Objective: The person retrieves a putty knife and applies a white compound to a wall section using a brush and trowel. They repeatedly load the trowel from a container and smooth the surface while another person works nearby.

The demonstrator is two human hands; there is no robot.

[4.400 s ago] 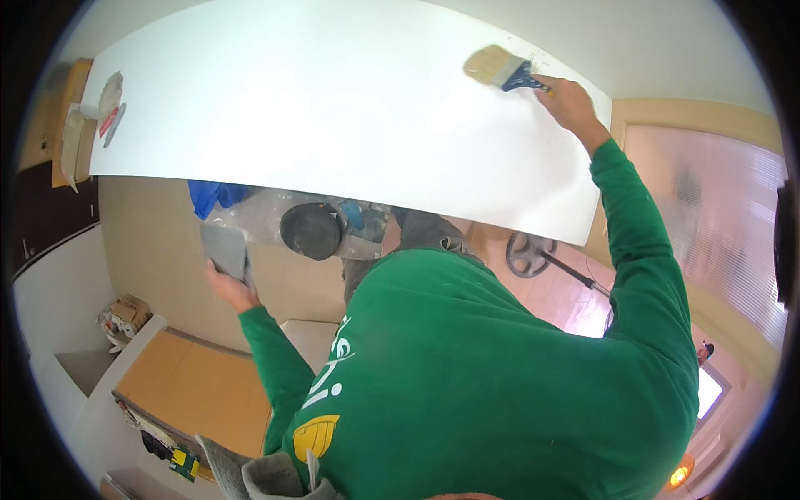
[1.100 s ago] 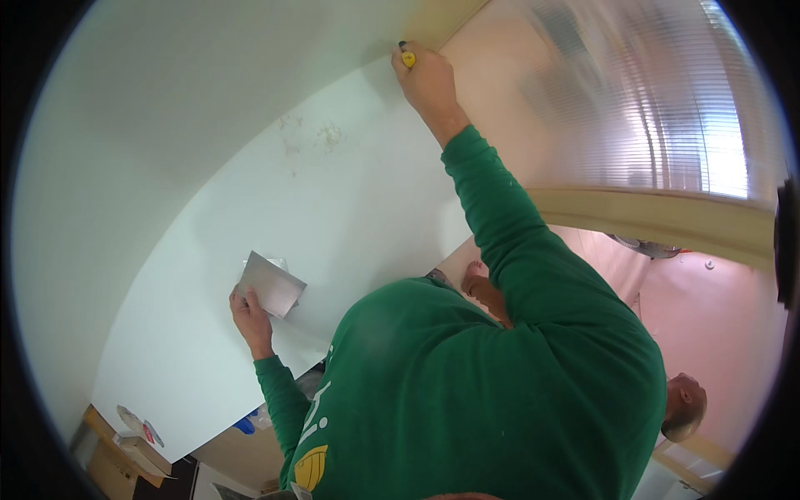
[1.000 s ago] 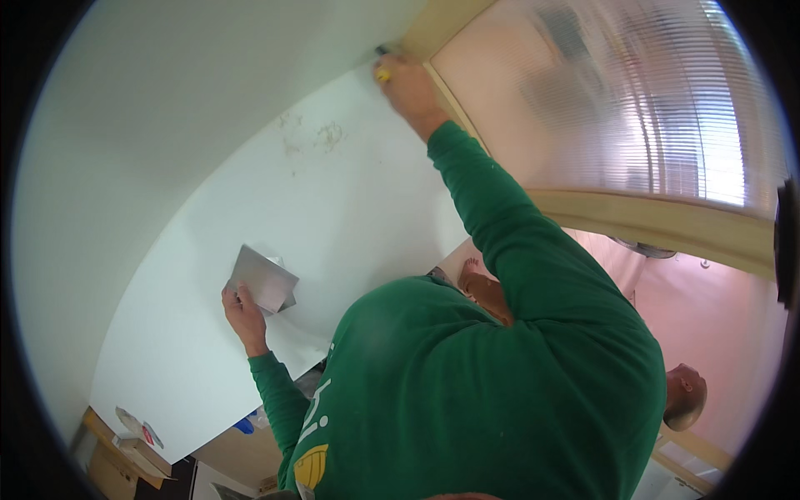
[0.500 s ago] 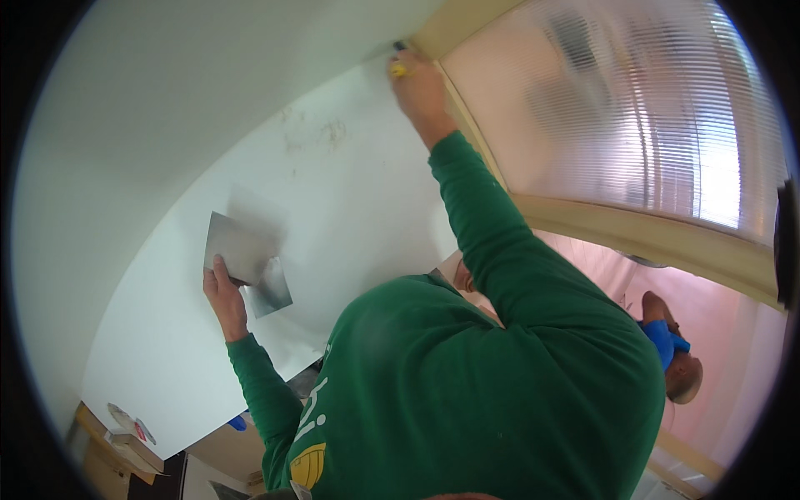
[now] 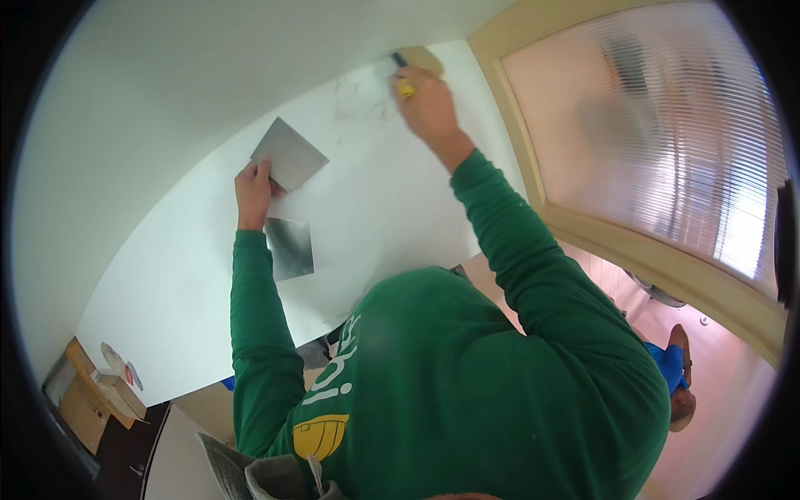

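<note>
In my left hand (image 5: 255, 190) is a thin square grey metal sheet (image 5: 289, 156), pinched at its lower left corner between thumb and fingers. The sheet is tilted above a white surface (image 5: 200, 292). A second, shinier metal sheet (image 5: 289, 248) lies on that surface, just below my left hand. My right hand (image 5: 429, 108) is closed around a small tool (image 5: 406, 86) with a yellow part and a dark end, near the far edge. Blur hides the tool's exact kind. Beside my right fingers is a blurred tan patch (image 5: 425, 60). Brownish smudges (image 5: 367, 102) mark the surface to the left.
A curved pale wall (image 5: 150, 125) borders the white surface. On the right stands a cream frame (image 5: 500, 108) with a ribbed translucent pane (image 5: 642, 125). Beyond it, at lower right, is a person in blue (image 5: 669, 367). Cardboard boxes (image 5: 121, 396) sit at lower left.
My left hand has moved forward and right with the metal sheet, turning it. My right hand has shifted slightly nearer and right in the picture, still holding the tool. The view has also shifted.
</note>
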